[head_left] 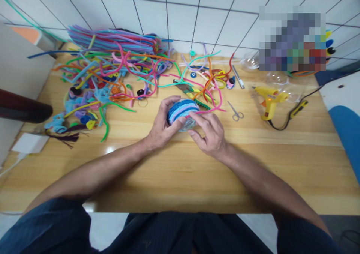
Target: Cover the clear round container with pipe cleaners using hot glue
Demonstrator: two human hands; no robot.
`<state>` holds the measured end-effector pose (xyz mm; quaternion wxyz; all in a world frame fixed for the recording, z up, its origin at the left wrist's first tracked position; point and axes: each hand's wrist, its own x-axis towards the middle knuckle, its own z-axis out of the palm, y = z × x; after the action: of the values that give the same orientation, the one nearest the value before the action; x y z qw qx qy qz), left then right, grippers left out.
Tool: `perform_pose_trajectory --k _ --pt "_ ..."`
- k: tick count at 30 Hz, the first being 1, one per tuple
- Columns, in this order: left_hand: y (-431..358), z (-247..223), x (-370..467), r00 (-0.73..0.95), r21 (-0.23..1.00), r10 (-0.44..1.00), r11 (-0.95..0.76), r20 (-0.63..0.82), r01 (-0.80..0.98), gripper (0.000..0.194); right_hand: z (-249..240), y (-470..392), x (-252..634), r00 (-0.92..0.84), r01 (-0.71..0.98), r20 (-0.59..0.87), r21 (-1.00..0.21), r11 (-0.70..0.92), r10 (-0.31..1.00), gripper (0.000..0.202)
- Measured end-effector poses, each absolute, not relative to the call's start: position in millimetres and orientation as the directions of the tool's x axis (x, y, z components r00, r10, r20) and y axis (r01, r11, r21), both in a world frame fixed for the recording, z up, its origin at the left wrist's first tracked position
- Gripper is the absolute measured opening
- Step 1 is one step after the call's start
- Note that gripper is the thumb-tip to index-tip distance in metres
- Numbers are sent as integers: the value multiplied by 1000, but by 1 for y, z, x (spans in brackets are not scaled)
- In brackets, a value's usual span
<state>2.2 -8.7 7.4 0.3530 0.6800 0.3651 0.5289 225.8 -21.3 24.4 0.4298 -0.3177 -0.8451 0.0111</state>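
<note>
- Head view: a clear ball sits between the two hands, above the near half of the wooden table; fuzzy blue and lilac bands cover its upper part, while the lower right looks bare and see-through.
- A pink strip meets the ball just under the bands, its free length running off to the right.
- The left hand is curled around the ball's left side, fingers behind and thumb across the front, gripping it.
- The right hand is half open, thumb and forefinger apart; the forefinger rests at the strip by the ball. Whether the other fingers pinch the strip, I cannot tell.
- The step in hand looks like seating the pink strip as the next band. The next move seems to call for pressing it snug along the band above while the left hand turns the ball; a loose end could lift.
- Beyond the ball lie pliers; to the right, small scissors and, farther off, a yellow glue gun.
- Toward the tiled wall, a bundle of fuzzy stems lies behind a loose, many-coloured tangle.
</note>
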Motion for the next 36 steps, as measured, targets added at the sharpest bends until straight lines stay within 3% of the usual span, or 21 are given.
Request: perform_pose_trajectory --k 14,23,27,36 --pt "-9 4 3 127 878 891 -451 435 157 60 18 -22 227 -449 531 673 -328 781 588 53" --pt "-7 1 1 148 885 879 -464 454 42 59 19 -22 225 -433 524 711 -303 796 555 54" --pt "-6 3 -1 180 871 876 -473 448 133 69 18 -21 225 -439 519 686 -334 787 580 53" --pt "-6 4 -3 183 865 876 -475 447 160 65 18 -20 226 -442 516 682 -339 787 583 53"
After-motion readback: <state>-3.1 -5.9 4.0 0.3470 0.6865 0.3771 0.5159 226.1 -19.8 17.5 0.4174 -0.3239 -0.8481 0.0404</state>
